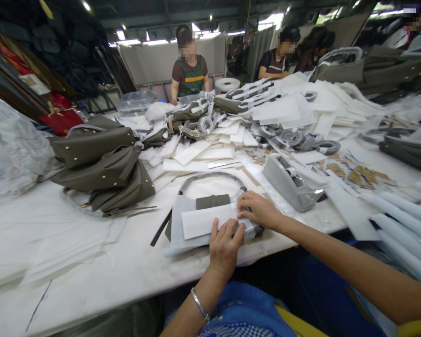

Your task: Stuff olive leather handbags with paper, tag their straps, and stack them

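Observation:
An olive bag [213, 201] lies on the white table in front of me, mostly covered by thin white wrapping [178, 238]. Its wrapped handle [212, 175] arches away from me. Over the bag's front is a white foam sheet [199, 222]. My left hand [226, 243] rests on the sheet's right part with its fingers apart. Beside it, my right hand [257, 209] has its fingers bent together at the wrapping on the bag's right side. What those fingers hold, if anything, is too small to make out.
Stacked olive bags [108, 164] stand at left. A grey wrapped piece [289, 185] is right of the bag. White sheets [199, 152] and wrapped rolls [294, 137] are heaped behind. Two people [190, 75] are across the table, with others farther right. White tubes [403, 229] lie at right.

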